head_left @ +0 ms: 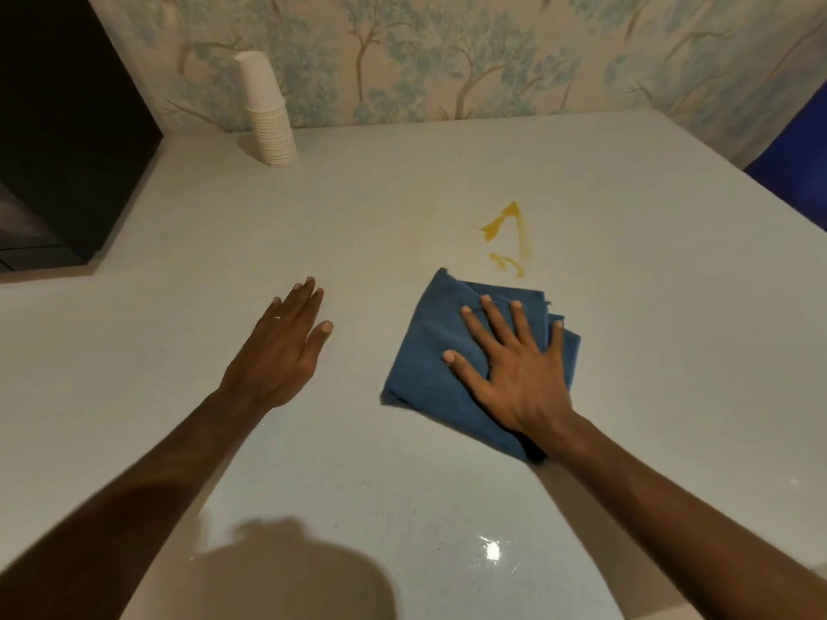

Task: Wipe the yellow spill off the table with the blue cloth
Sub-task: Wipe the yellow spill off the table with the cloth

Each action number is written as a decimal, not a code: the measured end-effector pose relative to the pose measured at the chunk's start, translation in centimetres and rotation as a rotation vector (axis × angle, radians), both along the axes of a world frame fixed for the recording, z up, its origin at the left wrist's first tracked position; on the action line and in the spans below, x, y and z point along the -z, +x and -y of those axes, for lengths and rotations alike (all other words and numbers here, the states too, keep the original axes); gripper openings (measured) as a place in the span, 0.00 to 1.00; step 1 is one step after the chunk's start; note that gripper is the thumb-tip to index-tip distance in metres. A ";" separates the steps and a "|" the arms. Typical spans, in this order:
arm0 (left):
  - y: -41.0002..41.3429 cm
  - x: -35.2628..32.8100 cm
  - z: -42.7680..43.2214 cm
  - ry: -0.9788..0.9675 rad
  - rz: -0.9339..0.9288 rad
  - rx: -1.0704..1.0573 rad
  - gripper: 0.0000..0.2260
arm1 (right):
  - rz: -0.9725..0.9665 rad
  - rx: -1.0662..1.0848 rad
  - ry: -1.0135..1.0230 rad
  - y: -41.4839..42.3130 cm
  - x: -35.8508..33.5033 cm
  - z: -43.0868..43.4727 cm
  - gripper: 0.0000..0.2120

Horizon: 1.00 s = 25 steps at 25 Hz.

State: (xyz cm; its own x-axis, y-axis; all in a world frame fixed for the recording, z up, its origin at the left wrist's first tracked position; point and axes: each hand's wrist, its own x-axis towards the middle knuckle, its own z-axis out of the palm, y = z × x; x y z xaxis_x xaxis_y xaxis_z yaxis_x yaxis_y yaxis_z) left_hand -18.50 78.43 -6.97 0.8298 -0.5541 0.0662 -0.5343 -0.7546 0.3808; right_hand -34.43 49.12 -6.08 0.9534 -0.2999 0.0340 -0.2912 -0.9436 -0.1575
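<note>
still unwiped: yellow spill sits just beyond the blue cloth

so far the yellow spill (510,237) looks untouched: a thin, glossy, amber streak shaped like an open triangle with a small squiggle under it, its edges crisp rather than smeared. it lies just past the far edge of the blue cloth (429,351), close but not touching. the cloth is a soft, matte, nappy square, folded in layers whose corners fan out on its right side, and it lies flat on the desk (626,261). the right hand (519,364) presses on the cloth with palm down and fingers spread wide, its grip open, not pinching any fabric. left of the cloth, well apart from it, the left hand (286,342) is flat and empty over the desk, fingers together and straight. the desk is smooth, pale and faintly speckled, with a shine nearer than the cloth. far beyond and left of the cloth stands a ribbed stack of white paper cups (268,114). judging by this, all the wiping remains.
</note>
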 end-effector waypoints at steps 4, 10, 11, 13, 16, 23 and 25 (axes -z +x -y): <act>0.3 0.1 0.1 -0.039 0.036 -0.036 0.28 | -0.042 0.282 0.043 3.4 -0.8 9.4 0.36; 0.7 0.3 0.1 -0.050 -0.022 -0.054 0.28 | -0.083 0.336 0.148 17.0 -2.0 19.0 0.45; 0.8 0.2 0.1 -0.036 -0.013 -0.048 0.28 | -0.084 0.317 0.159 19.5 -2.2 19.2 0.46; 1.0 0.2 0.2 -0.009 0.050 0.000 0.28 | -0.079 0.301 0.174 24.0 -2.3 18.3 0.48; 1.1 -0.3 0.1 -0.044 0.064 0.020 0.28 | -0.051 0.295 0.191 27.4 -2.1 14.7 0.49; -0.1 -0.8 0.3 -0.066 -0.025 -0.056 0.29 | -0.038 -0.047 0.156 17.7 -1.4 1.3 0.45; -0.2 -0.9 0.1 -0.059 -0.043 -0.065 0.29 | -0.002 -0.135 0.139 11.1 -0.8 -1.7 0.44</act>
